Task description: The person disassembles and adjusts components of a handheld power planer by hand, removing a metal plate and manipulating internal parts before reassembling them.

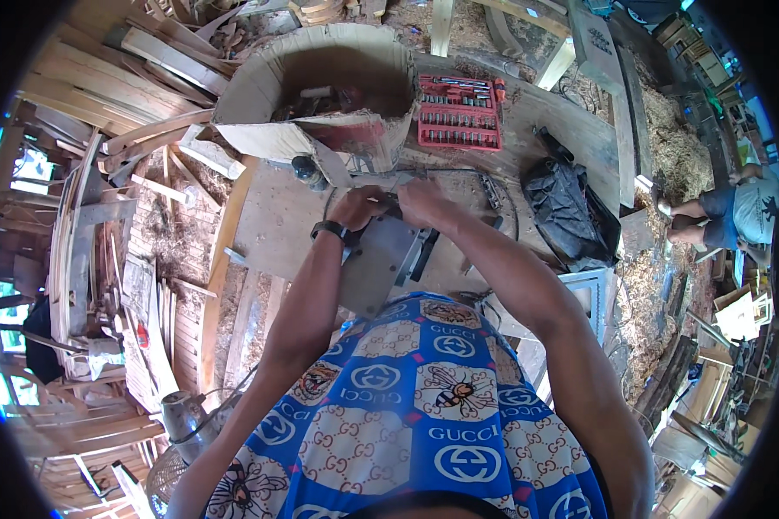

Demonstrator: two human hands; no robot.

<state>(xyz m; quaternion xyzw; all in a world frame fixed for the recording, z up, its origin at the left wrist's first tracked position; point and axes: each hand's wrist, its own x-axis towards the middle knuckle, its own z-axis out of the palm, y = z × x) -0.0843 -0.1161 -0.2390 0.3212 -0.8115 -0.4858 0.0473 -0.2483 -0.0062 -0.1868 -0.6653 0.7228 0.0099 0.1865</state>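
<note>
Workshop: timber (104, 73) at 10 o'clock from your hands, shavings (666, 121) at 2, another person (757, 212) far off at 3.
Desk (273, 208): wooden, under your work.
Left hand (359, 208): fingers curled at plate's top end; opening and grip can't tell.
Right hand (422, 203): curled just beside your left; contents hidden, can't tell.
Grey plate (374, 259): holed, at your 6 o'clock.
Red socket set (460, 121): 1 o'clock.
Cardboard box (264, 143): 11 o'clock.
Black bag (571, 212): 3 o'clock.
</note>
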